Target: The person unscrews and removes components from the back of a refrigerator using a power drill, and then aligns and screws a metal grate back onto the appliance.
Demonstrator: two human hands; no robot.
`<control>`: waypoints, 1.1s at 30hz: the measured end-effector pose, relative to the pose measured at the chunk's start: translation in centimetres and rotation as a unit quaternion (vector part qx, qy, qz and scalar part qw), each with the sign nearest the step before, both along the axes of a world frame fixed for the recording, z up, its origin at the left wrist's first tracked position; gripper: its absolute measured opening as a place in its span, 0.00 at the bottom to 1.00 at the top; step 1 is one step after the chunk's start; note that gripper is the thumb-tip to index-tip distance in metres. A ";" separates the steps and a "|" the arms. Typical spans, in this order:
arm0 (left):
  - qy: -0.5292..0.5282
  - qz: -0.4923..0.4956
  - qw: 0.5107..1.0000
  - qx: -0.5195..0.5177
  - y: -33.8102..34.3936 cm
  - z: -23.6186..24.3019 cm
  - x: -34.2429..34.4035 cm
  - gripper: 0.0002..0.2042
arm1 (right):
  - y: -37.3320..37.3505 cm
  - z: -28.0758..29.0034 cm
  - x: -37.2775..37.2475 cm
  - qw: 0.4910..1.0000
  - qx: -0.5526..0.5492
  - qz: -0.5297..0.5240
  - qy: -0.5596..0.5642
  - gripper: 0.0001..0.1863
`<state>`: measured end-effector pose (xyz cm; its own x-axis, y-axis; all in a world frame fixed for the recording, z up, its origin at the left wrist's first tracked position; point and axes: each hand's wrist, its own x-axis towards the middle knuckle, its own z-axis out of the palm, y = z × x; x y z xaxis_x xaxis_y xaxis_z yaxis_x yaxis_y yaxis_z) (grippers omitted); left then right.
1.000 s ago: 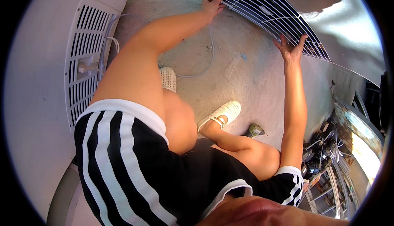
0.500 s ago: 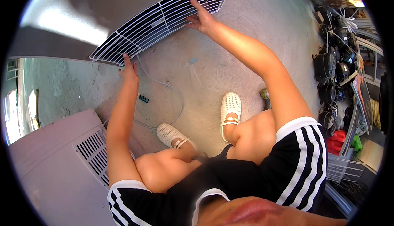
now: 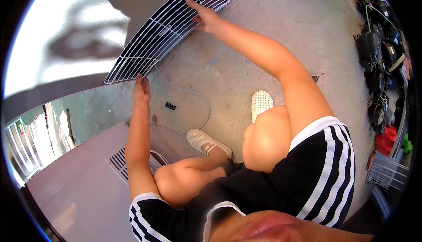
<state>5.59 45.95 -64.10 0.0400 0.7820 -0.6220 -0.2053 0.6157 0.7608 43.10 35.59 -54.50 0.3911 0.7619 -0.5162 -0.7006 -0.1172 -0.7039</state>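
1. Both my left hand (image 3: 141, 90) and my right hand (image 3: 207, 18) were at the white wire grille (image 3: 176, 33), well apart along its lower edge.
2. With the left, I had bare fingertips up against that edge, near the grille's left end; I could not tell whether they gripped the wires.
3. With the right, I had thumb and fingers spread wide, the thumb across the front wires and the fingers by the lower edge; how firmly they held, I could not tell.
4. The grille stood along the bottom of a large shiny panel (image 3: 88, 53), slanting up to the right, with a pale label (image 3: 165, 30) about its middle.
5. Below it, a thin pale cable (image 3: 193, 91) curved over the floor (image 3: 250, 48), with a small black piece (image 3: 170, 106) just beside my left forearm.
6. My cream perforated shoes (image 3: 262, 102) were on the floor, and past my right arm poked a dark tool end (image 3: 315, 78) with a thin tip.
7. To my left was a pale cabinet (image 3: 83, 176) with a slotted vent (image 3: 118, 159).
8. Far to my right lay a row of rounded black units (image 3: 369, 48), with a red object (image 3: 386, 141) and a white wire basket (image 3: 387, 174) beyond them.
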 end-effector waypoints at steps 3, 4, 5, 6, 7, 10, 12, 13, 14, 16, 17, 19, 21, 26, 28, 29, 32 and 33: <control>0.025 -0.033 0.999 -0.025 -1.8 2.6 0.0 0.28 | -0.3 -0.1 -0.2 0.999 -0.010 0.027 -0.036 0.60; 0.026 -0.066 0.997 -0.023 -2.0 2.2 -0.6 0.28 | -0.3 -1.0 0.1 0.999 0.002 0.014 -0.045 0.62; 0.045 -0.081 0.995 -0.027 -2.9 2.3 -0.9 0.27 | -0.2 -1.0 0.3 0.999 -0.017 -0.005 -0.032 0.62; 0.055 -0.100 0.993 -0.029 -3.8 2.6 0.1 0.26 | -0.3 -1.7 3.0 0.996 -0.088 -0.022 0.002 0.49; 0.076 -0.114 0.990 -0.028 -4.8 3.0 0.0 0.27 | -0.3 -0.5 2.0 0.995 -0.100 -0.022 0.010 0.49; 0.130 -0.157 0.979 -0.016 -7.3 3.1 1.3 0.27 | -0.1 -2.7 2.7 1.000 -0.008 0.003 -0.002 0.44; 0.159 -0.167 0.973 -0.019 -8.2 2.0 0.6 0.27 | -0.6 -0.7 -0.1 0.999 0.032 -0.014 -0.023 0.45; 0.166 -0.180 0.969 -0.017 -8.5 1.6 1.2 0.27 | 0.0 -1.7 1.1 1.000 -0.007 -0.023 -0.007 0.45; 0.156 -0.190 0.969 -0.032 -9.2 1.6 2.1 0.26 | 0.2 -2.2 1.9 0.998 -0.051 -0.033 0.010 0.44; 0.138 -0.207 0.967 -0.060 -9.7 2.1 3.4 0.26 | -0.4 -2.4 1.1 1.000 0.013 -0.010 -0.025 0.57; 0.124 -0.212 0.967 -0.069 -9.9 2.2 3.9 0.26 | -0.8 -2.0 0.8 0.998 0.047 0.000 -0.044 0.64; 0.094 -0.224 0.966 -0.086 -10.1 2.4 4.4 0.25 | -0.6 -2.1 1.3 0.999 0.038 -0.006 -0.012 0.64; 0.051 -0.210 0.971 -0.099 -10.4 1.5 3.6 0.23 | -0.5 -2.2 1.8 0.999 0.046 0.006 0.001 0.66; 0.028 -0.210 0.970 -0.116 -9.6 3.7 0.2 0.20 | -0.2 -3.5 2.6 0.999 0.031 -0.007 0.043 0.68; 0.071 -0.194 0.973 -0.102 -8.3 6.1 -2.7 0.19 | 0.0 -3.7 2.2 0.998 0.038 -0.002 0.049 0.68; 0.088 -0.183 0.975 -0.093 -7.6 6.9 -3.8 0.19 | 0.1 -3.4 2.5 0.998 0.042 -0.003 0.043 0.68; 0.107 -0.245 0.954 -0.135 -8.2 10.4 -6.9 0.19 | -0.1 -2.6 2.4 0.998 0.046 -0.010 0.033 0.69; 0.117 -0.270 0.945 -0.145 -9.0 11.2 -8.2 0.19 | -0.2 -2.4 2.0 0.998 0.045 -0.008 0.034 0.69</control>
<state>-2.65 36.99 -52.90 0.2196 0.4823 -0.8480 0.3510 0.7720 0.5300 45.10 35.42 -56.94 0.3700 0.8003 -0.4718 -0.7482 -0.0444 -0.6620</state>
